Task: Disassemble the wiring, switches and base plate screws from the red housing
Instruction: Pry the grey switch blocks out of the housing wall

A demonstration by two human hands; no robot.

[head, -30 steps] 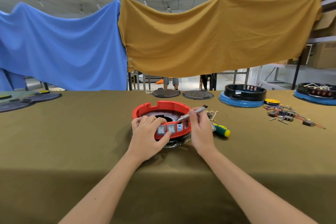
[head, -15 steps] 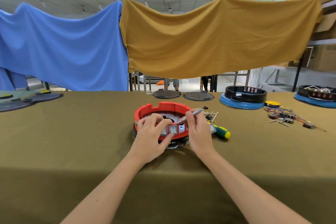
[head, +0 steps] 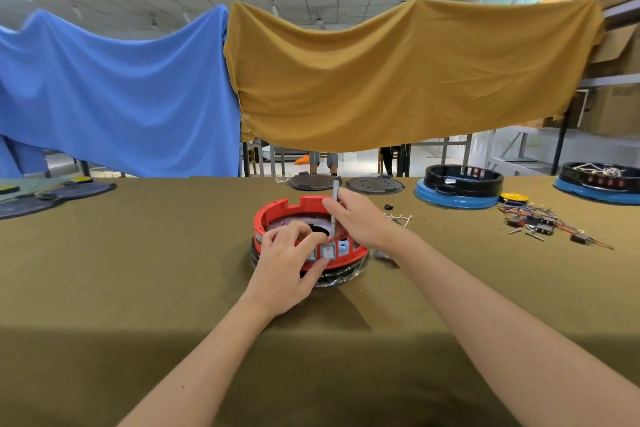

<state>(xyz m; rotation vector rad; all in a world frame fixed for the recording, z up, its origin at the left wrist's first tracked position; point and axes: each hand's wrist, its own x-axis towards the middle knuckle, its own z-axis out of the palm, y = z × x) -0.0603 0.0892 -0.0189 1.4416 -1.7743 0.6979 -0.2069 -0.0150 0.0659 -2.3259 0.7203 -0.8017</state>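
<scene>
Red housing (head: 277, 218) sits mid-table on the olive cloth (head: 138, 270), stacked on a dark, glossy base. It's steadied by the left hand (head: 287, 263), fingers curled over the near rim, thumb pressed to the outer wall just beside a grey switch (head: 327, 251). A slim grey tool (head: 334, 208) (screwdriver or pick, can't be told) is pinched near-upright by the right hand (head: 360, 218), tip dipped inside the wall behind the switch row.

Step in hand, prob.: a switch being freed from its slot, approx. mid-task, since some switches are seen seated. Next move would call for a push or pry from inside while the rim is held firm; slipping is the risk.

Hidden: tool tip, any wiring inside, base plate screws. Loose wired parts (head: 540, 222) lie well apart to the right, too small to be sorted.
</scene>
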